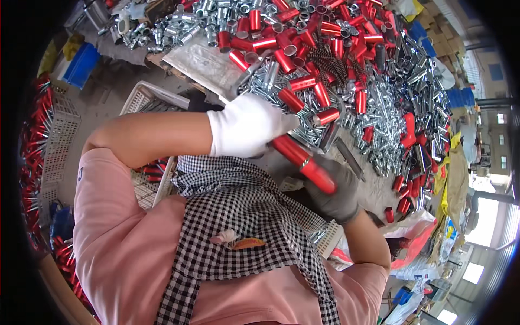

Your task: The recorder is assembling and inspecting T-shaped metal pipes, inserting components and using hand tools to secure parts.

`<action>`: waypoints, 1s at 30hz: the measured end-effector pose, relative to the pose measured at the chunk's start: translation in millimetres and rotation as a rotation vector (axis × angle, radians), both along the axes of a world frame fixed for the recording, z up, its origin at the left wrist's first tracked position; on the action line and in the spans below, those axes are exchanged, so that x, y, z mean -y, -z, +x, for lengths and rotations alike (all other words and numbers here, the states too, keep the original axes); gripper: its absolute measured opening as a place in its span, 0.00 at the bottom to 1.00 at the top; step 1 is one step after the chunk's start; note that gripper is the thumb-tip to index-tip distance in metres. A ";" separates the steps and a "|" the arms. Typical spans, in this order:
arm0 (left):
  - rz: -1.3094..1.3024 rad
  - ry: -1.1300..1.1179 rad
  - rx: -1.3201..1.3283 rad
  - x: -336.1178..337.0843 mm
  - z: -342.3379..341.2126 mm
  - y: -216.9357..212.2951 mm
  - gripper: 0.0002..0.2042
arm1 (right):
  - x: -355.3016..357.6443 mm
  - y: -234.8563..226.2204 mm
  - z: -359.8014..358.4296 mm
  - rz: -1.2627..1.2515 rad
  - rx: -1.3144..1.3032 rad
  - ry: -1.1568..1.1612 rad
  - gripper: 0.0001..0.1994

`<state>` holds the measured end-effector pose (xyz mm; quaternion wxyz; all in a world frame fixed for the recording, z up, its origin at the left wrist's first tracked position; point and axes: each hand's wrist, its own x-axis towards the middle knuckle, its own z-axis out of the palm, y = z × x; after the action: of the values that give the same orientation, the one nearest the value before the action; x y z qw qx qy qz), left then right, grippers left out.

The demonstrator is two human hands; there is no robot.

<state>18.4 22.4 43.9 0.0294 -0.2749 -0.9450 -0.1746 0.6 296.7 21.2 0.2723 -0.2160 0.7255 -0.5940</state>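
A red metal tube with a silver ring near its middle and a red rounded lower end slants between my two hands. My left hand, in a white glove, is closed on the tube's upper end. In a grey glove, my right hand curls beneath and around the lower end; some of its fingers are hidden. Just beyond the hands lie loose red sleeves and a heap of small silver bolt-like pins on the worktable.
Silver fittings pile up at the far left of the table. Dark metal tubes cover its right side. A white plastic crate stands left of my lap, and another crate holds red-handled pieces. A blue bin is behind.
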 end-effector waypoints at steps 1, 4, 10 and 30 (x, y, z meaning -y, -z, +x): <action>0.134 0.073 0.209 6.9 2.3 -7.3 0.14 | 1.3 -1.2 -5.2 0.019 -0.257 -0.107 0.24; 0.252 0.316 1.511 12.5 -3.0 16.5 0.13 | -0.7 -9.4 -23.0 0.096 -1.027 -0.406 0.22; -0.147 -0.054 -0.091 -7.5 9.4 10.6 0.09 | -2.9 -20.8 -13.4 0.271 -0.906 -0.374 0.23; 0.025 0.203 0.680 -15.3 15.2 28.0 0.08 | -1.7 -23.0 -3.5 0.688 -1.228 -0.581 0.27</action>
<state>33.6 37.7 15.9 -0.3011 -0.2931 -0.8664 -0.2697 -2.9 298.5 44.1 0.0172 -0.5929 0.8050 -0.0123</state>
